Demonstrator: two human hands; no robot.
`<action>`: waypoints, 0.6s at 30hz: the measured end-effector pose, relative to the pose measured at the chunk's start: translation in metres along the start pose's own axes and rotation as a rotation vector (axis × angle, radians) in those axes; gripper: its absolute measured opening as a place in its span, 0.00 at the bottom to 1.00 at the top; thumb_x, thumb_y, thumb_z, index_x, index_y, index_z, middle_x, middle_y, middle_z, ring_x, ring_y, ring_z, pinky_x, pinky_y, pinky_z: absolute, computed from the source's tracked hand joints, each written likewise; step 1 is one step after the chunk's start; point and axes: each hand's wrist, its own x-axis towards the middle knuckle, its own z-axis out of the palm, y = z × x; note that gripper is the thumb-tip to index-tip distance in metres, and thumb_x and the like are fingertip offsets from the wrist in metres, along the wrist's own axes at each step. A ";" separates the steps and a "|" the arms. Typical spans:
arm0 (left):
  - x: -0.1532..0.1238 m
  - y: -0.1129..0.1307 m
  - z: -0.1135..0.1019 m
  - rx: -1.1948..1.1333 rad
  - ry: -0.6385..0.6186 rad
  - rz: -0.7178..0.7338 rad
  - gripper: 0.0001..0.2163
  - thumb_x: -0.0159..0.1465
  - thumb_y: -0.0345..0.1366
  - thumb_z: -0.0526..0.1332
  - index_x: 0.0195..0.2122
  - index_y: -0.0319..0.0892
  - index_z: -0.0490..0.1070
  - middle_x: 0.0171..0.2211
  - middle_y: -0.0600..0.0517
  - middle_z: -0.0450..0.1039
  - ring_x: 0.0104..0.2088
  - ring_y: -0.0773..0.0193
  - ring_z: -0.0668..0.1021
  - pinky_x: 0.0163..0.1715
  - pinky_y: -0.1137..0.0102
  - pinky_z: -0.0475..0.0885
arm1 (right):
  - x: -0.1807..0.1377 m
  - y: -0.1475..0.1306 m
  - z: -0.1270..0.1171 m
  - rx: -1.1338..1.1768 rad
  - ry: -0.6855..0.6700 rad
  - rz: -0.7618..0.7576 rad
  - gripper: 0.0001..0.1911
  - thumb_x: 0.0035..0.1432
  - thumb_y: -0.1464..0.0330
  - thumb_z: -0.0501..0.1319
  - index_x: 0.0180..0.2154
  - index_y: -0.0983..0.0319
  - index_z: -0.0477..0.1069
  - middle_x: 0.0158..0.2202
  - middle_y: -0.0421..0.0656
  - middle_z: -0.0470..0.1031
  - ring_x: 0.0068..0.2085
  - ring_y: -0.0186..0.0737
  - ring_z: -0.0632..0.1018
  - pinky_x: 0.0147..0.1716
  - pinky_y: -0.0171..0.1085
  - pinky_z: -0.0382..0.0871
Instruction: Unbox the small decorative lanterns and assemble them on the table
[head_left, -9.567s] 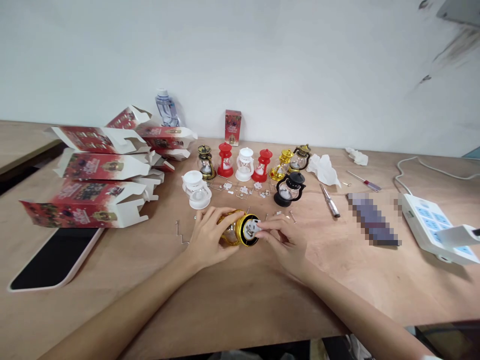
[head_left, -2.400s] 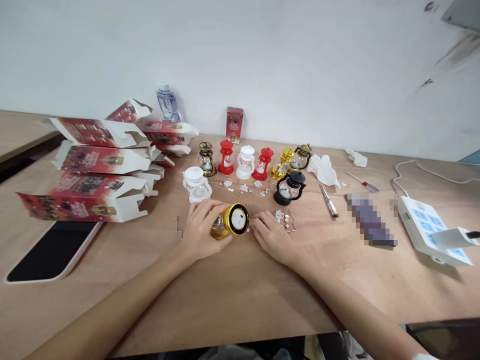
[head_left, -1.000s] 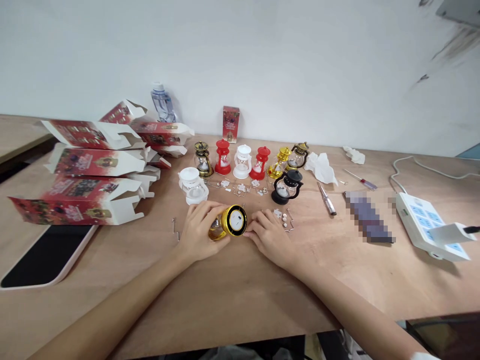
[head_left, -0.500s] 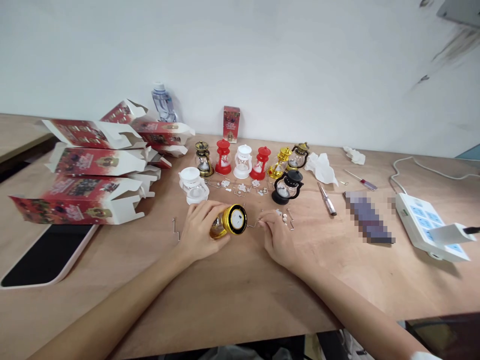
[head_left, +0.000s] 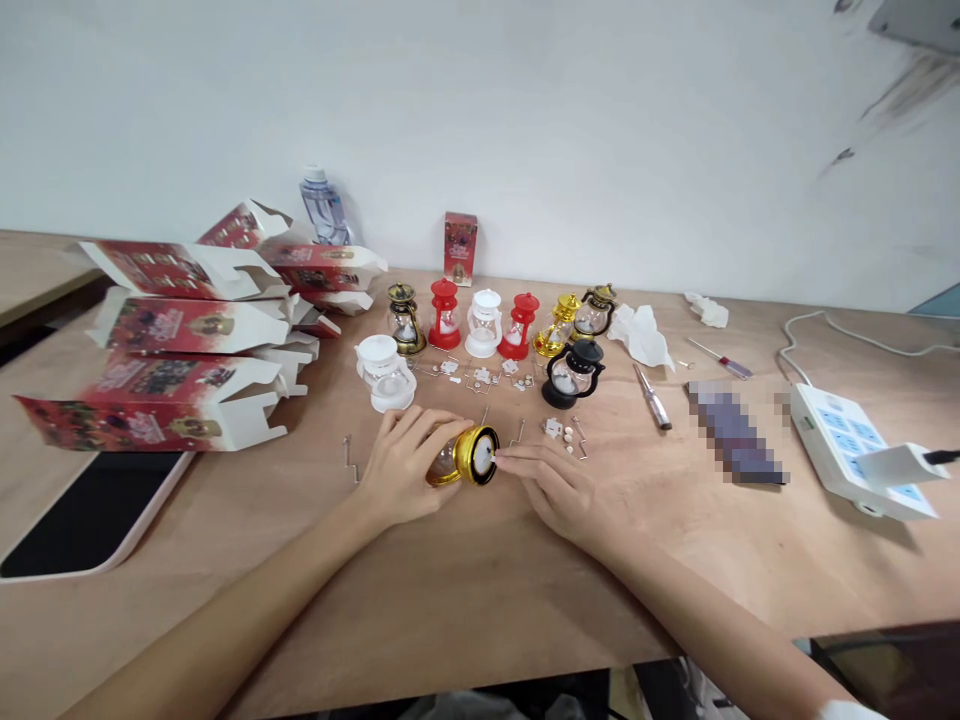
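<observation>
My left hand point(head_left: 409, 465) is wrapped around a small gold lantern point(head_left: 466, 458), tipped on its side. The lantern's round base, with a white centre and black rim, faces right. At that base are the fingertips of my right hand point(head_left: 551, 485), pressed together; whether they pinch anything small is hidden. Bent metal wires point(head_left: 517, 432) and a small white plate point(head_left: 553, 428) lie just beyond the right hand. A white lantern point(head_left: 386, 373) and a black lantern point(head_left: 573, 374) stand behind my hands, on either side.
Red lanterns point(head_left: 444, 315) and others line the back. Opened red boxes point(head_left: 172, 320) pile up at left above a phone point(head_left: 90, 510). Screwdrivers point(head_left: 652, 398), crumpled tissue point(head_left: 641, 335), a blurred dark flat object point(head_left: 735, 430) and a power strip point(head_left: 859, 450) lie at right.
My right hand has moved left, from beside the wires to the lantern's base. The gold lantern has shifted slightly right and down, its base turned more to the right.
</observation>
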 end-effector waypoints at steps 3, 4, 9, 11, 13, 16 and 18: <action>0.000 0.000 0.000 0.008 0.004 0.016 0.18 0.54 0.33 0.62 0.47 0.40 0.67 0.41 0.47 0.75 0.38 0.57 0.75 0.37 0.63 0.61 | 0.001 -0.002 -0.001 -0.034 -0.036 -0.017 0.15 0.61 0.80 0.51 0.45 0.62 0.70 0.38 0.47 0.79 0.39 0.37 0.79 0.36 0.37 0.75; 0.000 0.000 0.000 0.012 0.003 0.019 0.18 0.54 0.33 0.62 0.47 0.40 0.67 0.41 0.47 0.75 0.38 0.57 0.75 0.37 0.63 0.61 | 0.002 -0.002 -0.002 -0.039 -0.044 -0.022 0.15 0.62 0.80 0.51 0.45 0.62 0.70 0.37 0.46 0.80 0.39 0.37 0.79 0.36 0.37 0.76; 0.000 0.001 0.000 0.030 -0.014 0.028 0.17 0.55 0.34 0.61 0.47 0.41 0.68 0.41 0.47 0.76 0.37 0.57 0.75 0.36 0.63 0.60 | 0.003 -0.003 -0.003 -0.031 -0.062 -0.038 0.13 0.61 0.80 0.53 0.43 0.63 0.71 0.36 0.48 0.80 0.38 0.38 0.79 0.35 0.37 0.76; 0.000 0.001 0.000 0.029 -0.015 0.027 0.17 0.56 0.35 0.61 0.47 0.42 0.68 0.41 0.47 0.76 0.37 0.58 0.75 0.36 0.63 0.60 | 0.002 -0.002 -0.002 -0.037 -0.052 -0.040 0.13 0.60 0.80 0.54 0.43 0.63 0.71 0.36 0.48 0.80 0.37 0.38 0.79 0.35 0.37 0.75; 0.000 0.001 0.000 0.032 -0.014 0.028 0.17 0.56 0.35 0.61 0.47 0.42 0.68 0.42 0.48 0.76 0.37 0.58 0.75 0.36 0.63 0.60 | 0.001 -0.001 0.000 -0.045 -0.037 -0.031 0.14 0.60 0.80 0.54 0.44 0.62 0.72 0.36 0.47 0.80 0.37 0.38 0.78 0.35 0.37 0.75; 0.000 0.001 -0.001 0.047 -0.014 0.034 0.17 0.56 0.35 0.61 0.47 0.42 0.68 0.41 0.48 0.76 0.37 0.58 0.75 0.35 0.63 0.60 | 0.000 0.000 0.003 -0.054 -0.021 -0.025 0.14 0.60 0.79 0.54 0.45 0.62 0.72 0.35 0.46 0.79 0.36 0.38 0.78 0.34 0.37 0.74; 0.000 0.001 -0.001 0.058 -0.012 0.042 0.16 0.56 0.35 0.61 0.47 0.42 0.68 0.41 0.48 0.76 0.37 0.58 0.74 0.34 0.63 0.59 | 0.000 0.000 0.004 -0.068 -0.018 -0.047 0.14 0.60 0.79 0.54 0.45 0.63 0.72 0.34 0.47 0.79 0.35 0.38 0.77 0.33 0.37 0.74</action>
